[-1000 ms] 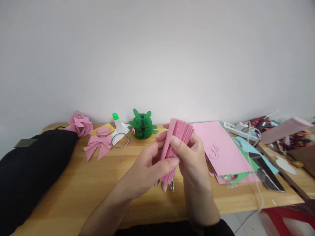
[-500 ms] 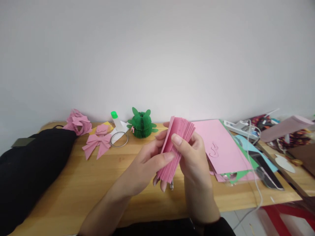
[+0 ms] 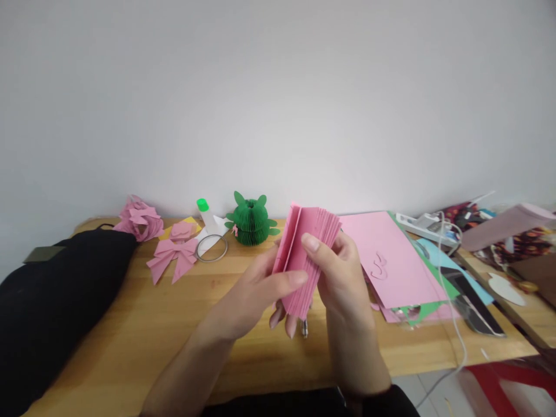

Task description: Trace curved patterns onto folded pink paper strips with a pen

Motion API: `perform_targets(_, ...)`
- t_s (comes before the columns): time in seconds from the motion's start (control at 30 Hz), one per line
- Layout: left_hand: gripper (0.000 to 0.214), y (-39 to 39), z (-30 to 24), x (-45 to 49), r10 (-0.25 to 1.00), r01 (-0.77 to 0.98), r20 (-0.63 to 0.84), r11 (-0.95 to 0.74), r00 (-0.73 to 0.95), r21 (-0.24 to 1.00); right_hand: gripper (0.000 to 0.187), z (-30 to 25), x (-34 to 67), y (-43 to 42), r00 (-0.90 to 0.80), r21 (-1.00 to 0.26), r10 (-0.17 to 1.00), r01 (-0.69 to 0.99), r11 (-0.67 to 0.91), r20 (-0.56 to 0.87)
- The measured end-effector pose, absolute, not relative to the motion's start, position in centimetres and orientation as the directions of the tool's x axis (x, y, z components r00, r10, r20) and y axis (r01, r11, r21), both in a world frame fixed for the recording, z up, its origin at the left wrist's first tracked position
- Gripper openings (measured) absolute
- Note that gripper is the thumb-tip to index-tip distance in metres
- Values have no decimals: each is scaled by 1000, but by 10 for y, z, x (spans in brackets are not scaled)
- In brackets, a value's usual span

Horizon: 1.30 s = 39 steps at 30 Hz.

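Observation:
Between my two hands is a thick stack of accordion-folded pink paper (image 3: 313, 229), raised above the table and tilted to the right at its top. My left hand (image 3: 256, 292) grips its left side, thumb lying across the folds and fingers behind. My right hand (image 3: 339, 272) clasps the right side, with the thumb pressed on the front near the middle. On the left the folds stand apart as a wider flap, while those on the right are packed tight. Just below the paper, a small metal object (image 3: 304, 329) is partly covered on the table.
Behind my hands stands a green honeycomb paper figure (image 3: 249, 223). Leftward are a glue stick (image 3: 208, 217), a metal ring (image 3: 211, 248), a pink paper bow (image 3: 174, 255), a pink paper flower (image 3: 138, 219) and a black bag (image 3: 65, 289). Rightward lie pink sheets (image 3: 399, 260) and a power strip (image 3: 428, 227).
The leftmost folds of the pink paper have opened out to the left, showing more of an inner panel. My left fingers have shifted slightly left; my right hand has barely moved.

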<state>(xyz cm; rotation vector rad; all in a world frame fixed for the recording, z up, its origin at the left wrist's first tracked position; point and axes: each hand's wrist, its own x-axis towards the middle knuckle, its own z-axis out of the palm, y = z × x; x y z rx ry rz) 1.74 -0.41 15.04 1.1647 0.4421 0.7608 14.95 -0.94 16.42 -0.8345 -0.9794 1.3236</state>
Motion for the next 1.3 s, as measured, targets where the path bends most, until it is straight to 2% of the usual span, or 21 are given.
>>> perform_targets(0.07,20,-4,150,17,737,-259,67,151,673,954,31,164,150,-10,-28,-925,993,-369,93,111)
perform_targets(0.27,24,-4,152,19,733,-253,81,128,676,959,30,165,152,-9,-41,-930,989,-347,121,144)
perform_targets(0.77,24,-2,148,17,716,-389,92,263,692,883,32,167,150,-11,34,-913,993,-391,115,111)
perform_targets(1.0,19,-5,146,18,724,-363,136,165,676,917,31,168,150,-12,-51,-918,996,-394,51,77)
perform_targets(1.3,16,-6,149,19,743,-350,109,176,661,920,32,168,150,-13,-58,-906,996,-421,42,73)
